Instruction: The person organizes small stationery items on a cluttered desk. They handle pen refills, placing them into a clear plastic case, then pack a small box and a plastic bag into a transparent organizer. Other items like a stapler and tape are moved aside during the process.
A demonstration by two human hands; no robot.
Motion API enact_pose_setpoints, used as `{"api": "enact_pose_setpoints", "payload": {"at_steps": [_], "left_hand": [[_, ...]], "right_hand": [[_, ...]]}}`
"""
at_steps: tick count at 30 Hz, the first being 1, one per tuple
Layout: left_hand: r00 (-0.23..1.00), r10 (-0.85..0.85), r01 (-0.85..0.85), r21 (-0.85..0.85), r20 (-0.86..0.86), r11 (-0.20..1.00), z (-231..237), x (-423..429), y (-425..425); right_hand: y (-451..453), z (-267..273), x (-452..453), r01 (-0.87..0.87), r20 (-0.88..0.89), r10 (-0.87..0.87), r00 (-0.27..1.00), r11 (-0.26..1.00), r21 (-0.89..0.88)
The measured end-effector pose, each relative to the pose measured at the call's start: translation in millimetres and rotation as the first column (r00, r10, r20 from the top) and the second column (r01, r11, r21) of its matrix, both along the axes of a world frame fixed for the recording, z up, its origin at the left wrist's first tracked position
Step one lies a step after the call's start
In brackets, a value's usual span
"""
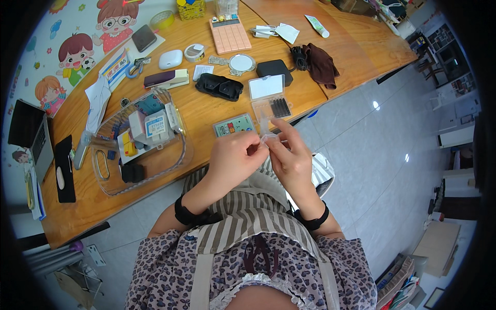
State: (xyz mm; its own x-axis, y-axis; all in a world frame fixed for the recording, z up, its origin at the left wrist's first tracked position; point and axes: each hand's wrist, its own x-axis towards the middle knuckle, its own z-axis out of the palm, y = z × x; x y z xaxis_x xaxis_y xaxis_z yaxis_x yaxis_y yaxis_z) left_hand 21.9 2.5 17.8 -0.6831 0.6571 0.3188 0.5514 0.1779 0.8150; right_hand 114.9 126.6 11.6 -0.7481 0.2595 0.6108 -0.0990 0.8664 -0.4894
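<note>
My left hand (pixel 237 155) and my right hand (pixel 293 161) meet near the front edge of the wooden table. Between their fingertips they pinch a small piece of clear plastic (pixel 265 128), which looks like a thin sleeve or bag; its contents, if any, are too faint to tell. Just beyond my right fingers lies a hinged clear plastic case (pixel 267 87) with its lid up. Several short black sticks (pixel 279 107), possibly ink cartridges, fill the right part of its base. A flat green printed pack (pixel 240 126) lies partly behind my left hand.
To the left stands a clear plastic basket (pixel 106 190) of stationery boxes. Farther back are a stapler (pixel 166 78), a black molded holder (pixel 219 86), a black box (pixel 274 72) with a cable, a pink calculator (pixel 230 37) and a brown cloth (pixel 321 66). A laptop (pixel 29 131) sits far left.
</note>
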Motion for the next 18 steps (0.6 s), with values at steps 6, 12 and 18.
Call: {"api": "enact_pose_setpoints", "payload": {"at_steps": [6,12,18], "left_hand": [[0.999,-0.032,0.032,0.115,-0.005,0.993,3.5,-2.6,-1.6],[0.643,-0.177,-0.086,0.300,0.745,0.950,4.1,-19.4,-13.5],[0.463,-0.391,0.073,0.405,0.796,0.911,-0.2,-19.7,-14.1]], "right_hand": [[12.4,7.0,-2.6,-0.099,0.081,0.131,0.988,0.943,-0.319],[43.1,28.2,13.2,-0.231,-0.014,0.391,0.920,0.516,-0.825],[55.4,40.7,17.1,-0.279,0.007,0.502,0.865,0.493,-0.824]]}}
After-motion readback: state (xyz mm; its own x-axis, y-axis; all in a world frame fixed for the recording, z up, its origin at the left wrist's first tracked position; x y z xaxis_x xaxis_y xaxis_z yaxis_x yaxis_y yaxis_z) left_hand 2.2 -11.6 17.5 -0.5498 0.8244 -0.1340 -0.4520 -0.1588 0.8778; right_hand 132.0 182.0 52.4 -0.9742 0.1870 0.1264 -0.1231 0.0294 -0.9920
